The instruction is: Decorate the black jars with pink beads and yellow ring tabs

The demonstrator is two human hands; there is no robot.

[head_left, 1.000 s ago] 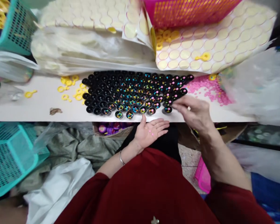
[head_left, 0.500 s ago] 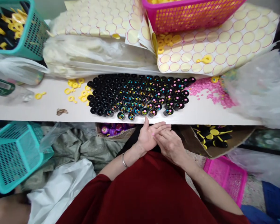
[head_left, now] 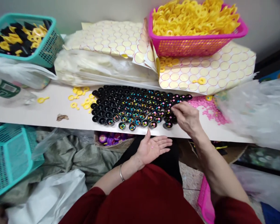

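A dense block of small black cups (head_left: 130, 105) stands on the white table (head_left: 49, 113); many hold coloured beads. My right hand (head_left: 185, 116) reaches over the block's right end, fingertips pinched together above a cup; what they hold is too small to name. My left hand (head_left: 152, 147) lies palm up and flat below the table's front edge, a few tiny pink beads on the palm. A pile of pink beads (head_left: 208, 107) lies on the table just right of my right hand.
Loose yellow rings (head_left: 80, 98) lie left of the cups. Behind are circle-printed sheets (head_left: 210, 70), a pink basket (head_left: 196, 43) of yellow rings and a teal basket (head_left: 45, 51). Another teal basket (head_left: 7, 158) and bags sit below left; a plastic bag (head_left: 259, 112) at right.
My right hand left my left palm and went up to the cups at the block's right end. The view tilted up, showing more of the baskets.
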